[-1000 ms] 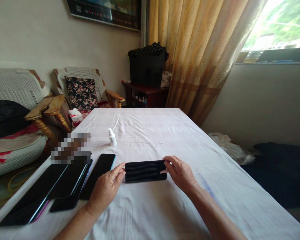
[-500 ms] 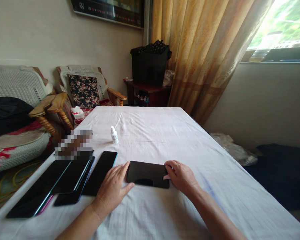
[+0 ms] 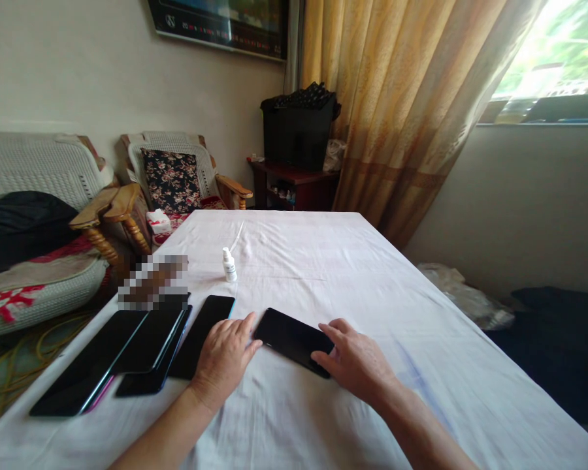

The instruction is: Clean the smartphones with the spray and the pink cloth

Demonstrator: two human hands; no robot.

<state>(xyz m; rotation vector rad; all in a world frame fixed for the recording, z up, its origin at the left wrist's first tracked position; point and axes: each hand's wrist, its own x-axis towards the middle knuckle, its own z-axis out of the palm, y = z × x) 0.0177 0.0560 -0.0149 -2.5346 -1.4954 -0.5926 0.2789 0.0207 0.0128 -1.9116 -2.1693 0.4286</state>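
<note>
A black smartphone (image 3: 291, 339) lies screen up on the white cloth, turned slantwise in front of me. My right hand (image 3: 357, 356) grips its right end, thumb over the screen side and fingers at the far edge. At the other end, my left hand (image 3: 228, 356) has its thumb and forefinger apart; the thumb tip is at the near left corner, and whether it touches I cannot tell. Another dark phone with a blue edge (image 3: 203, 333) lies partly behind my left hand. Overlapping dark phones (image 3: 95, 359) rest farther left. A small white spray bottle (image 3: 229, 266) stands upright beyond.
The white-covered table (image 3: 372, 274) stretches away from me. A blurred-out patch (image 3: 151, 284) hides something at its left edge. Wooden armchairs (image 3: 102, 209) stand left, a cabinet (image 3: 294, 183) with a black box-shaped object stands behind, and plastic bags (image 3: 470, 297) lie right.
The smartphone has turned, its left end swinging away from me and its right end toward me. My left fingers have come off its left end; my right thumb has shifted onto the near side.
</note>
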